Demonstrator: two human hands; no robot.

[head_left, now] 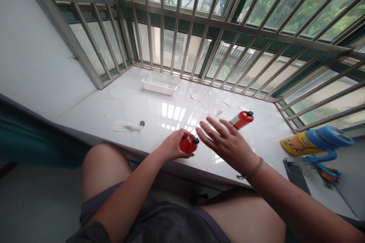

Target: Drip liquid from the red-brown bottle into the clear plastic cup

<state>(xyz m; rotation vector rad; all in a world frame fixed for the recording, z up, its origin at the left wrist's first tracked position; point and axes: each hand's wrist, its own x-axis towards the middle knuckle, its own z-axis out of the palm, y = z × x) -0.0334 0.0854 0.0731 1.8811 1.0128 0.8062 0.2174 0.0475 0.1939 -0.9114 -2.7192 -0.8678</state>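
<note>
My left hand (175, 145) is wrapped round a red bottle (187, 144) near the front edge of the white sill. The bottle's narrow neck, dark at its tip, points right toward my other hand. Fingers spread, my right hand (224, 136) hovers just right of that bottle and holds nothing. Behind its fingertips stands a second red bottle (242, 120) with a black cap and a pale label, partly hidden by the hand. To the left, a black cap (142, 123) sits at the end of a clear, flattened-looking item (125, 126).
A white perforated basket (159, 84) stands at the back by the barred window. Small white scraps (229, 103) lie near the window. On the right are a yellow and blue water bottle (313, 140), a dark flat object (296, 174) and an orange and blue tool (329, 172).
</note>
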